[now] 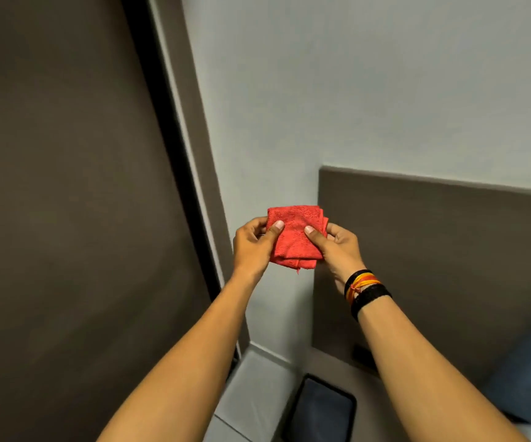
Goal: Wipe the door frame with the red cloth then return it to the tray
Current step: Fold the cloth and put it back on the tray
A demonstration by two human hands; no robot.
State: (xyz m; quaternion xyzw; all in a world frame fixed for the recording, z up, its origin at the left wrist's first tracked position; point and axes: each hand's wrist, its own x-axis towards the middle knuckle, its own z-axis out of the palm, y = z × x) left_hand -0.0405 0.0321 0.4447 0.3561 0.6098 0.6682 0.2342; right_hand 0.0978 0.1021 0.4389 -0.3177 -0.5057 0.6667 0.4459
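Note:
A folded red cloth is held up at chest height in front of the pale wall. My left hand pinches its left edge with the thumb on top. My right hand, with bands on the wrist, pinches its right edge the same way. The door frame, grey-brown with a dark gap beside it, runs diagonally just left of the cloth and does not touch it. A dark tray with a black rim lies low down between my forearms, partly cut by the frame's bottom edge.
A dark brown door fills the left side. A brown headboard panel stands on the wall to the right, with a blue pillow below it. A pale floor or ledge shows beneath my arms.

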